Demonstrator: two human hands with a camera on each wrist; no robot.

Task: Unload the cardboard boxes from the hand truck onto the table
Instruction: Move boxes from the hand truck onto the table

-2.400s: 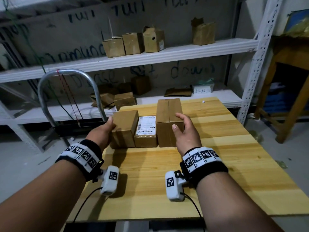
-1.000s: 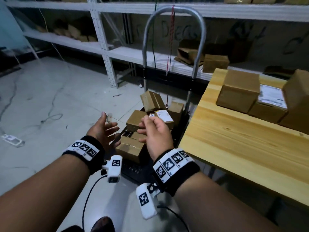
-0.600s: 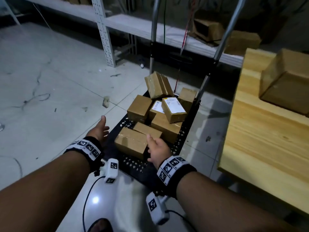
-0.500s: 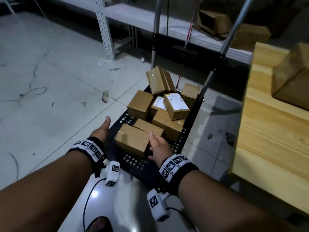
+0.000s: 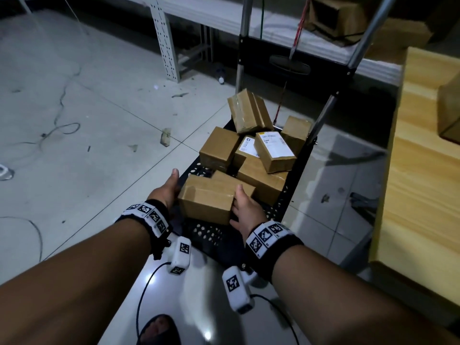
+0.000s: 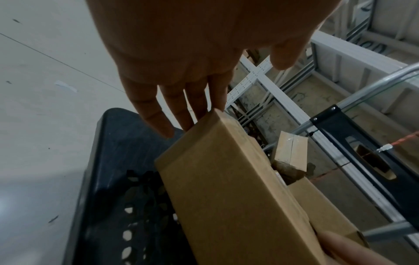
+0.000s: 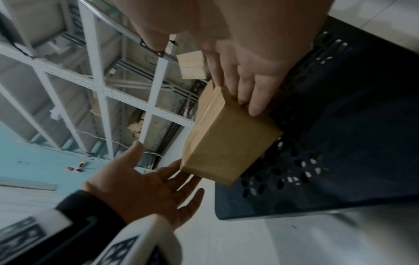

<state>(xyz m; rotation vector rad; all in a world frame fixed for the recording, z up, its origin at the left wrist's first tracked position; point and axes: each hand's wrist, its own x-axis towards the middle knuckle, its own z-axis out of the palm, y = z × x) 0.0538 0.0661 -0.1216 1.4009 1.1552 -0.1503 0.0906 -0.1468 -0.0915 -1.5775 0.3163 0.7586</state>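
The hand truck's black perforated platform (image 5: 214,235) stands on the floor and carries several brown cardboard boxes. The nearest box (image 5: 209,200) lies lengthwise across its front. My left hand (image 5: 168,188) is at that box's left end, its straight fingers (image 6: 176,107) touching the end face of the box (image 6: 226,197). My right hand (image 5: 245,207) presses flat on the right end, with fingers (image 7: 244,86) straight on the box (image 7: 226,143). Behind it lie other boxes, one with a white label (image 5: 273,150). The wooden table (image 5: 423,183) is to the right.
A box (image 5: 450,115) sits on the table at the frame's edge. The truck's metal handle (image 5: 242,46) rises at the back, in front of a white shelf rack (image 5: 164,38). Cables (image 5: 62,125) and scraps lie on the tiled floor to the left. My foot (image 5: 159,329) is below.
I turned from the boxes on the table down to the hand truck. Both hands dropped to the nearest box, and the left hand has moved in against its left end.
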